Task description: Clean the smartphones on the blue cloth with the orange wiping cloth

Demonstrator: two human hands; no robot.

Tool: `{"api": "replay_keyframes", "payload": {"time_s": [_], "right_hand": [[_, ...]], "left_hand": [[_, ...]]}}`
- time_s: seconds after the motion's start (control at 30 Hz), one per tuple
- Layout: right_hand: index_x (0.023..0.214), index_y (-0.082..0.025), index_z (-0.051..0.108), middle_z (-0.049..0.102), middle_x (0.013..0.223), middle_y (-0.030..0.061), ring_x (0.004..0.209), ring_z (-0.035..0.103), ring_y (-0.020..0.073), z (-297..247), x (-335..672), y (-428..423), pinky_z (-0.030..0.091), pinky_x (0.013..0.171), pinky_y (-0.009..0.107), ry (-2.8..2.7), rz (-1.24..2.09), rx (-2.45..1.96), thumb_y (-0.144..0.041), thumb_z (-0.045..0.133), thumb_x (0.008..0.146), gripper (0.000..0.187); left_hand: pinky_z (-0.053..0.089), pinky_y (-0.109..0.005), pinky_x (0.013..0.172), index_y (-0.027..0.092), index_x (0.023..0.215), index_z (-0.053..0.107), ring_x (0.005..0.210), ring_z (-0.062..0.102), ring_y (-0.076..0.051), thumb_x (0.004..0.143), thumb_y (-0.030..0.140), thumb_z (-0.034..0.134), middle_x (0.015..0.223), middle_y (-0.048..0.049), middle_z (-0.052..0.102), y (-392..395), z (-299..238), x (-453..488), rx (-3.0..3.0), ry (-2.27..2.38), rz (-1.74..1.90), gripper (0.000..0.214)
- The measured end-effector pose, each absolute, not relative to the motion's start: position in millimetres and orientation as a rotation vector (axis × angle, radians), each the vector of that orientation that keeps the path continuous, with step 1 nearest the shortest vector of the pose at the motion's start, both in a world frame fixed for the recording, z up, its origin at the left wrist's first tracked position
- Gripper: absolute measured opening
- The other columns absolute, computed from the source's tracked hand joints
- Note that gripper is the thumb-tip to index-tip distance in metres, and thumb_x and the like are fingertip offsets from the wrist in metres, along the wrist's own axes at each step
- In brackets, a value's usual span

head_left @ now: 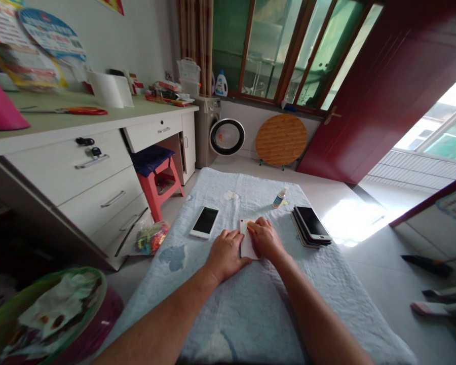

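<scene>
A smartphone with a pale back (247,247) lies face down on the blue cloth in front of me. My left hand (223,253) grips it, fingers along its left edge and thumb at the near edge. Pinched in my right hand (266,239) is a small orange wiping pad or cloth (250,226), pressed against the phone's back; its exact kind is hard to make out. To the left lies a white smartphone (206,221), dark screen up. On the right sits a stack of phones (312,224), and beyond my right hand stands a small spray bottle (278,198).
The cloth-covered table (327,294) is under everything. At left are a white desk (102,187), a red stool (155,187) and a filled waste bin (106,304). A washing machine (203,137) with its door open and a round wooden tabletop (281,139) stand behind.
</scene>
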State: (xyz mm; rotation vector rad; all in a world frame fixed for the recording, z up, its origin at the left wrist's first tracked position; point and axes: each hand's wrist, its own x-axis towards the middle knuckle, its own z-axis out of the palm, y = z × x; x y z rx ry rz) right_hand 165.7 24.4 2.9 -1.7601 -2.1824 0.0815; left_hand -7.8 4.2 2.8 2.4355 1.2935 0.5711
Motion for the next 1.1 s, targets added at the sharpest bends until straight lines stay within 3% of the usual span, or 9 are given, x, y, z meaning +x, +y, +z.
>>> {"api": "replay_keyframes", "payload": {"time_s": [0.2,0.4,0.63,0.9,1.1], "right_hand": [[0.09,-0.021,0.069,0.055,0.09,0.0052,0.085,0.048,0.016,-0.3,162.9,24.0,0.036,0.081,0.026,-2.182,0.096,-1.717,-0.024,0.045,0.097,0.025],[0.094,-0.022,0.072,0.056,0.09,0.004,0.087,0.051,0.0152,6.9,160.4,15.4,0.038,0.081,0.026,-2.242,0.295,-1.533,-0.016,0.049,0.091,0.024],[0.085,-0.022,0.074,0.055,0.083,0.0011,0.081,0.053,0.0125,7.2,161.3,6.3,0.039,0.077,0.022,-2.26,0.495,-1.424,-0.007,0.052,0.079,0.027],[0.096,-0.02,0.07,0.055,0.089,0.004,0.088,0.05,0.0157,2.9,162.2,14.9,0.038,0.083,0.026,-2.178,0.218,-1.592,-0.018,0.047,0.093,0.023],[0.098,-0.021,0.07,0.055,0.092,0.0052,0.091,0.049,0.0167,2.9,158.3,19.8,0.038,0.084,0.026,-2.146,0.161,-1.668,-0.02,0.047,0.095,0.023]], "left_hand": [[0.042,-0.039,0.096,0.019,0.115,0.059,0.112,0.052,-0.031,0.067,0.047,0.077,0.118,-0.0088,0.062,6.3,1.1,-9.3,2.406,1.265,0.596,0.058],[0.041,-0.039,0.097,0.017,0.14,0.036,0.113,0.053,-0.03,0.067,0.041,0.077,0.129,-0.01,0.059,9.8,-3.5,-11.3,2.339,1.238,0.629,0.087],[0.042,-0.04,0.095,0.018,0.133,0.045,0.113,0.054,-0.031,0.069,0.043,0.072,0.125,-0.0111,0.06,9.0,-0.5,-10.6,2.336,1.254,0.588,0.073],[0.039,-0.038,0.1,0.019,0.138,0.039,0.117,0.052,-0.029,0.068,0.039,0.074,0.135,-0.0094,0.055,9.0,-1.3,-10.9,2.349,1.23,0.592,0.081],[0.039,-0.039,0.099,0.019,0.142,0.034,0.115,0.052,-0.03,0.067,0.039,0.075,0.134,-0.0089,0.056,8.9,-2.2,-10.7,2.325,1.239,0.582,0.088]]}}
